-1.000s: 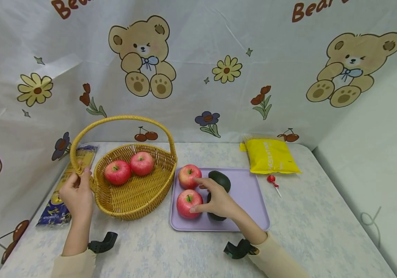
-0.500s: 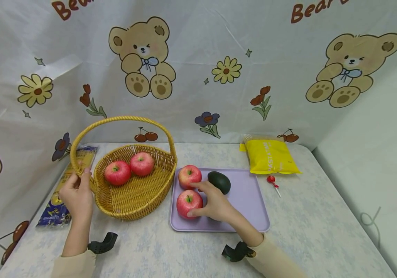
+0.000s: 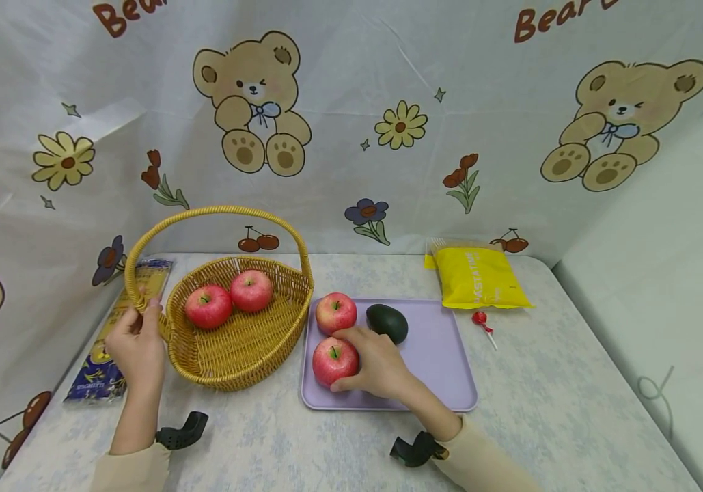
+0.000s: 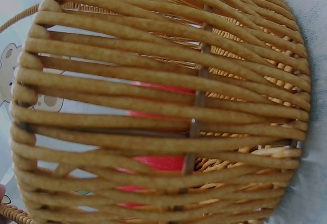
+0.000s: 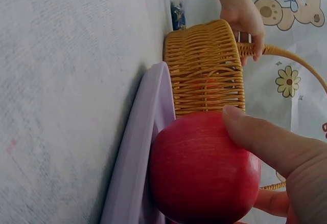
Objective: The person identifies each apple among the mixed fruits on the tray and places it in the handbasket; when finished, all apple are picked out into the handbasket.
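Observation:
My left hand (image 3: 139,345) grips the yellow wicker basket's handle (image 3: 218,210) near its left base. Two red apples lie in the basket (image 3: 246,355), toward its back left. My right hand (image 3: 378,362) is curled round the front red apple (image 3: 334,362) on the lilac tray (image 3: 443,355), thumb at its near side and fingers behind it. In the right wrist view the thumb presses on that apple (image 5: 204,168), which sits at the tray's rim. Another apple (image 3: 335,313) lies just behind it. A dark green avocado (image 3: 387,323) rests on the tray beyond the hand.
A spaghetti packet (image 3: 95,372) lies left of the basket, partly under the left arm. At the back right are a yellow pasta bag (image 3: 480,277) and a red lollipop (image 3: 483,322). A printed bear cloth (image 3: 339,171) hangs behind the table.
My right hand has moved slightly left and closed round the front apple, covering the nearer dark avocado seen before. The left hand and basket stay put.

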Action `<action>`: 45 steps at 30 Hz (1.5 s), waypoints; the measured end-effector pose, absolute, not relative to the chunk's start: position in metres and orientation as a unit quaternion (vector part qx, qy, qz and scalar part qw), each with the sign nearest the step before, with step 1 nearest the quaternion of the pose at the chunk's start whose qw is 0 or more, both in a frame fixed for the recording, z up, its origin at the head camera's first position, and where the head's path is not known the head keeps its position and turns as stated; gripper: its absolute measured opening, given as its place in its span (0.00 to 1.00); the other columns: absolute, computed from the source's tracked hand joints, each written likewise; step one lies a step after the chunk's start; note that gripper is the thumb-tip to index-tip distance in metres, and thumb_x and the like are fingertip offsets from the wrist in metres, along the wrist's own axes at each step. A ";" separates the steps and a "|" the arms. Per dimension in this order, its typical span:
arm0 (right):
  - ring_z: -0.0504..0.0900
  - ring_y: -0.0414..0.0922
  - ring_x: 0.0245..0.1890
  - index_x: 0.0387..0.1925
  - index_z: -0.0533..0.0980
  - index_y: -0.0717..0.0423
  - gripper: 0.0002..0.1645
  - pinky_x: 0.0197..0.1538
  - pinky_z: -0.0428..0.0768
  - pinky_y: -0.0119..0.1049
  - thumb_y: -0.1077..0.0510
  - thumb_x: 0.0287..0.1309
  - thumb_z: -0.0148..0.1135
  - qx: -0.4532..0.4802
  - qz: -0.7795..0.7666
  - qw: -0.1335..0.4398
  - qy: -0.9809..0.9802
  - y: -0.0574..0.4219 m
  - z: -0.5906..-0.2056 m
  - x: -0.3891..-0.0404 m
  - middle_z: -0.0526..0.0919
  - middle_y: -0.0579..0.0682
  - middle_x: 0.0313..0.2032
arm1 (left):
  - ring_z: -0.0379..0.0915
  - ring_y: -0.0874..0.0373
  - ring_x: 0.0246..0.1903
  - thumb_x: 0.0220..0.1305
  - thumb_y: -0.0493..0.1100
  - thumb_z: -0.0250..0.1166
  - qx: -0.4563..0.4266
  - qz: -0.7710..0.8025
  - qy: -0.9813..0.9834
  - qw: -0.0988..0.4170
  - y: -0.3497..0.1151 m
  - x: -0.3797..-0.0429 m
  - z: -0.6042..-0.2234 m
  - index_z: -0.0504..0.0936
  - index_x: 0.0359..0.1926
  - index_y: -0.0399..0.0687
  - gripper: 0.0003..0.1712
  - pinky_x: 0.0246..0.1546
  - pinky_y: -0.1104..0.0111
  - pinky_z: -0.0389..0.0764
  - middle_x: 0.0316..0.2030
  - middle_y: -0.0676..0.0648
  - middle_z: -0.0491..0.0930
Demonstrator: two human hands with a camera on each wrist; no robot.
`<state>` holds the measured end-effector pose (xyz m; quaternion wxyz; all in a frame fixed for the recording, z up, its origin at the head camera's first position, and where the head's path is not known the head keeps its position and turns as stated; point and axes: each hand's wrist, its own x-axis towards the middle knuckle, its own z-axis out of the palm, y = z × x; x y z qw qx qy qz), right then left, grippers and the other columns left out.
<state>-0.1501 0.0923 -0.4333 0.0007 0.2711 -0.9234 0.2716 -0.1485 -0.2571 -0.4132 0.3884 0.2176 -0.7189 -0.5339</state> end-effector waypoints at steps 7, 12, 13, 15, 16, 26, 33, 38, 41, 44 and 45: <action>0.81 0.42 0.49 0.58 0.73 0.46 0.46 0.50 0.69 0.43 0.42 0.34 0.82 0.272 0.256 0.003 -0.928 0.091 -0.435 -0.149 0.82 0.41 0.50 | 0.75 0.77 0.34 0.67 0.49 0.63 0.219 -0.538 -0.717 0.385 -0.258 -0.148 -0.414 0.86 0.49 0.40 0.19 0.34 0.84 0.72 0.46 0.64 0.82; 0.81 0.44 0.48 0.58 0.73 0.47 0.46 0.50 0.69 0.43 0.42 0.35 0.82 0.268 0.259 0.000 -0.928 0.091 -0.434 -0.147 0.82 0.42 0.50 | 0.75 0.77 0.35 0.67 0.48 0.63 0.216 -0.541 -0.716 0.384 -0.258 -0.149 -0.414 0.86 0.50 0.40 0.18 0.35 0.84 0.73 0.46 0.65 0.82; 0.81 0.44 0.48 0.58 0.73 0.47 0.45 0.50 0.69 0.43 0.42 0.35 0.82 0.267 0.259 0.001 -0.928 0.091 -0.434 -0.147 0.83 0.42 0.50 | 0.75 0.77 0.34 0.67 0.48 0.63 0.215 -0.541 -0.716 0.385 -0.258 -0.149 -0.414 0.86 0.50 0.41 0.18 0.35 0.84 0.73 0.45 0.66 0.82; 0.81 0.44 0.48 0.58 0.73 0.48 0.45 0.50 0.69 0.43 0.43 0.35 0.81 0.266 0.258 0.003 -0.929 0.090 -0.434 -0.147 0.83 0.42 0.50 | 0.75 0.77 0.34 0.67 0.48 0.63 0.214 -0.540 -0.717 0.386 -0.258 -0.149 -0.414 0.86 0.51 0.42 0.18 0.34 0.84 0.72 0.44 0.67 0.81; 0.81 0.45 0.48 0.58 0.73 0.48 0.45 0.50 0.69 0.43 0.43 0.36 0.81 0.266 0.258 0.004 -0.929 0.090 -0.434 -0.147 0.83 0.42 0.50 | 0.75 0.76 0.34 0.67 0.48 0.63 0.215 -0.539 -0.718 0.385 -0.258 -0.149 -0.414 0.85 0.51 0.43 0.18 0.33 0.84 0.72 0.43 0.68 0.81; 0.82 0.44 0.46 0.56 0.74 0.52 0.43 0.48 0.71 0.44 0.45 0.36 0.81 0.278 0.247 0.037 -0.928 0.087 -0.436 -0.146 0.84 0.45 0.48 | 0.74 0.75 0.32 0.67 0.46 0.63 0.221 -0.540 -0.715 0.385 -0.258 -0.150 -0.415 0.86 0.49 0.40 0.16 0.31 0.84 0.71 0.40 0.70 0.80; 0.81 0.44 0.50 0.59 0.74 0.53 0.44 0.54 0.75 0.49 0.47 0.38 0.81 0.265 0.291 0.015 -0.919 0.089 -0.429 -0.145 0.83 0.46 0.51 | 0.74 0.76 0.33 0.67 0.48 0.63 0.223 -0.535 -0.717 0.387 -0.258 -0.150 -0.415 0.86 0.48 0.40 0.18 0.31 0.84 0.71 0.40 0.70 0.80; 0.79 0.45 0.52 0.60 0.73 0.54 0.45 0.57 0.76 0.49 0.50 0.39 0.81 0.250 0.353 0.002 -0.902 0.091 -0.420 -0.145 0.81 0.48 0.54 | 0.74 0.76 0.34 0.67 0.49 0.63 0.223 -0.535 -0.719 0.384 -0.257 -0.148 -0.414 0.86 0.49 0.41 0.18 0.31 0.84 0.71 0.43 0.68 0.81; 0.79 0.45 0.50 0.61 0.72 0.55 0.45 0.52 0.80 0.44 0.53 0.39 0.81 0.245 0.398 -0.004 -0.884 0.093 -0.413 -0.146 0.79 0.50 0.56 | 0.74 0.76 0.35 0.68 0.50 0.62 0.231 -0.534 -0.722 0.375 -0.257 -0.148 -0.412 0.86 0.49 0.41 0.19 0.32 0.84 0.71 0.46 0.64 0.82; 0.78 0.45 0.47 0.62 0.71 0.55 0.45 0.42 0.83 0.39 0.54 0.39 0.81 0.237 0.437 -0.008 -0.868 0.095 -0.403 -0.146 0.77 0.51 0.57 | 0.74 0.76 0.37 0.68 0.52 0.62 0.236 -0.533 -0.725 0.367 -0.257 -0.148 -0.412 0.86 0.50 0.42 0.20 0.33 0.84 0.71 0.48 0.61 0.82; 0.78 0.45 0.46 0.62 0.71 0.54 0.45 0.40 0.83 0.38 0.55 0.39 0.81 0.235 0.449 -0.007 -0.862 0.095 -0.400 -0.147 0.77 0.51 0.57 | 0.74 0.76 0.37 0.68 0.52 0.62 0.235 -0.533 -0.725 0.367 -0.257 -0.148 -0.412 0.86 0.50 0.42 0.20 0.33 0.84 0.71 0.48 0.61 0.82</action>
